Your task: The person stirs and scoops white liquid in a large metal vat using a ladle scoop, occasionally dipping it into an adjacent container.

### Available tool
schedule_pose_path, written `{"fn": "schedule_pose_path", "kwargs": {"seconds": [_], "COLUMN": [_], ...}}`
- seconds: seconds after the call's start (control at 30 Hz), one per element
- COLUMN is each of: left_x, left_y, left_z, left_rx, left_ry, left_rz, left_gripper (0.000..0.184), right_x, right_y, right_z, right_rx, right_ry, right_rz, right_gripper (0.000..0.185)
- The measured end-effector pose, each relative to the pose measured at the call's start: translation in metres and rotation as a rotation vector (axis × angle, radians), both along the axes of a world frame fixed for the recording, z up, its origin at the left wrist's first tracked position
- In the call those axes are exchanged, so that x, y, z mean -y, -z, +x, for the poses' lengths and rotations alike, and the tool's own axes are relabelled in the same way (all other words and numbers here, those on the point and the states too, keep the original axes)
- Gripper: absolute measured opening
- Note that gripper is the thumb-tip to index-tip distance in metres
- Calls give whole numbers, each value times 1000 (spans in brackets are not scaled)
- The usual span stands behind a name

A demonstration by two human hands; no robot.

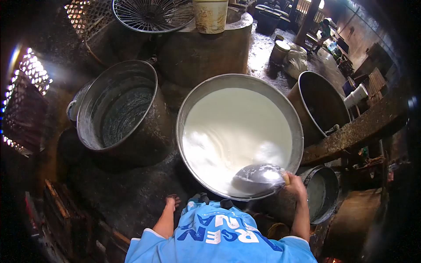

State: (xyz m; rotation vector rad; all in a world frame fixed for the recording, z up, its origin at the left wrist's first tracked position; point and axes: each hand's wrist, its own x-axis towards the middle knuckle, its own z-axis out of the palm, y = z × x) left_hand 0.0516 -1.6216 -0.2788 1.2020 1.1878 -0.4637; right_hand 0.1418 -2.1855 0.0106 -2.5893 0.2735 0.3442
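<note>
My right hand (296, 186) is closed around the short handle of a large metal scoop (259, 174). The scoop tilts at the near right edge of a wide metal vat (183, 151), partly over and possibly in the white milky liquid (237, 118) that fills it. Wet white residue clings to the scoop. My left hand (173, 201) hangs low beside my body, left of the vat's near rim, with loosely bent fingers and nothing visible in it.
A deep metal pot (154, 83) with whitish residue stands left, and another pot (304, 103) at right. A smaller pot (335, 184) holds cloudy liquid near my right arm. A wooden beam (351, 133) crosses the right side. Behind, a stained bucket (210, 17) rests on a ledge. A person (324, 33) bends far back.
</note>
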Motion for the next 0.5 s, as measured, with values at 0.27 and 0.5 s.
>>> {"fn": "schedule_pose_path", "kwargs": {"seconds": [0.27, 0.5], "left_x": [26, 12], "left_y": [-30, -28], "left_z": [-54, -106], "left_rx": [-47, -175], "left_ry": [-78, -123], "left_rz": [88, 132], "left_gripper": [21, 20], "right_x": [52, 51], "right_y": [56, 180], "right_z": [90, 135], "right_rx": [477, 211], "right_ry": [200, 297], "right_rz": [23, 95], "right_gripper": [41, 31]}}
